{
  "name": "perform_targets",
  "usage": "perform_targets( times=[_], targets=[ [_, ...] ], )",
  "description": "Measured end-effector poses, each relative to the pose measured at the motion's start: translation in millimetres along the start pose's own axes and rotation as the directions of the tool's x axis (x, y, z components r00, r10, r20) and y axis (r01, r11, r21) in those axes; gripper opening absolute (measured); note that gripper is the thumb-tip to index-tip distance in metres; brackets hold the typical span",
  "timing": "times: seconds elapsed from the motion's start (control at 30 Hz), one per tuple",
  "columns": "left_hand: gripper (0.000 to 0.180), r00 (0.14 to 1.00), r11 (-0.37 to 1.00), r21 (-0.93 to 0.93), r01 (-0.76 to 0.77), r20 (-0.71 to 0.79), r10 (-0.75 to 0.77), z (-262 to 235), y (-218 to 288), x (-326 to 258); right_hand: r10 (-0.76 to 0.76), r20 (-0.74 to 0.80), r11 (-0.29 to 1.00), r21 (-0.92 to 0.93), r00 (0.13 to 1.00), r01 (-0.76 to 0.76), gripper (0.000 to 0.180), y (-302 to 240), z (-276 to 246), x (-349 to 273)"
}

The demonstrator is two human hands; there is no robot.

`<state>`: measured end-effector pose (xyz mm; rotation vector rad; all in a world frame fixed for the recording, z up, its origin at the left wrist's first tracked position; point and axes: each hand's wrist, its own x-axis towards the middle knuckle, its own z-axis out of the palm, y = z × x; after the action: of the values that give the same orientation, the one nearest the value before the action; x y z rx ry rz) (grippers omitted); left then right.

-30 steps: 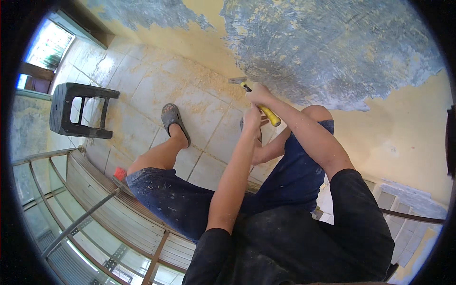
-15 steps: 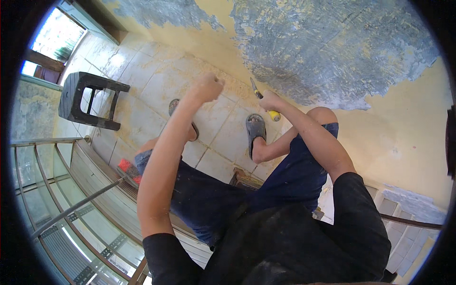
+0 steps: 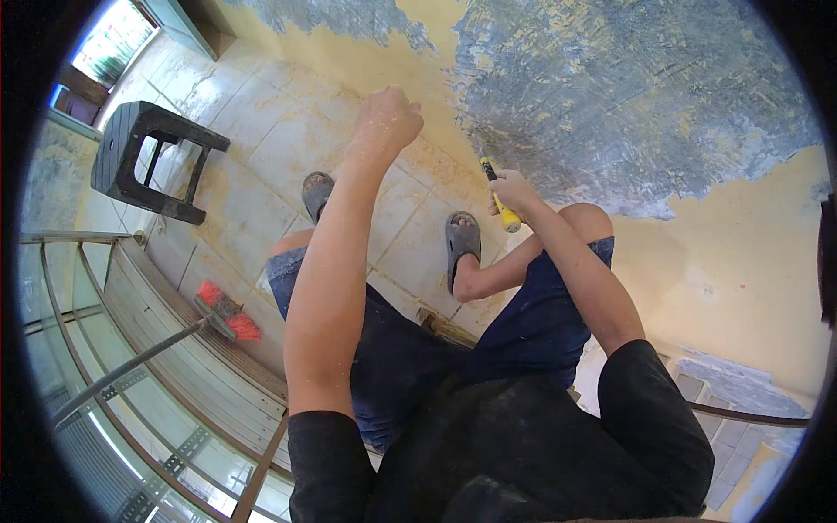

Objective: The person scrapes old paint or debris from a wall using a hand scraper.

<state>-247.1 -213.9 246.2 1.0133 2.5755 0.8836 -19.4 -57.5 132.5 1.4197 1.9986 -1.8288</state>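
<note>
In my right hand [image 3: 514,190] is a scraper [image 3: 508,215] with a yellow and black handle. My fingers wrap around its middle, and the yellow butt points back toward me. Its blade end is hard to make out against the wall [image 3: 602,105], where grey patches show through peeled yellow paint. My left hand [image 3: 389,118] is raised in front of the wall's lower edge, its fingers curled into a fist. From this side its palm is hidden, so I cannot tell if anything is inside. Pale specks cling to the back of that hand.
A black plastic stool [image 3: 131,161] lies tipped on the tiled floor [image 3: 261,139] at the far left. Below it, a broom with red bristles [image 3: 228,314] rests near a glass-paned frame [image 3: 113,349]. Yellowish dust and flakes cover tiles along the wall. My sandalled feet [image 3: 464,244] are below my hands.
My left fist has moved up, toward the wall. The scraper has turned in my right hand, showing more of its handle, and sits slightly lower and to the right. The view has shifted a little.
</note>
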Motion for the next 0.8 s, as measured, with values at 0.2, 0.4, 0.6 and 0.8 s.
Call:
perform_targets(
  times=[0.2,0.4,0.6,0.8],
  targets=[
    [0.030,0.999,1.000,-0.008,-0.028,-0.046,0.028,-8,-3,-2,-0.081,-0.100,0.996,-0.056,0.992,0.075,0.021,9,3,-6],
    [0.027,0.998,0.999,-0.017,-0.035,-0.059,0.034,-14,6,-7,-0.110,-0.146,0.991,-0.096,0.983,0.096,0.016,3,8,-14],
    [0.026,0.996,0.998,0.012,-0.056,-0.068,0.057,-7,10,-5,-0.152,-0.237,0.979,-0.166,0.959,0.114,0.013,1,21,-17],
    [0.026,0.991,0.996,0.038,-0.080,-0.104,0.083,-3,10,-1,-0.159,-0.257,0.971,-0.213,0.953,0.105,0.013,0,24,-2]
  ],
)
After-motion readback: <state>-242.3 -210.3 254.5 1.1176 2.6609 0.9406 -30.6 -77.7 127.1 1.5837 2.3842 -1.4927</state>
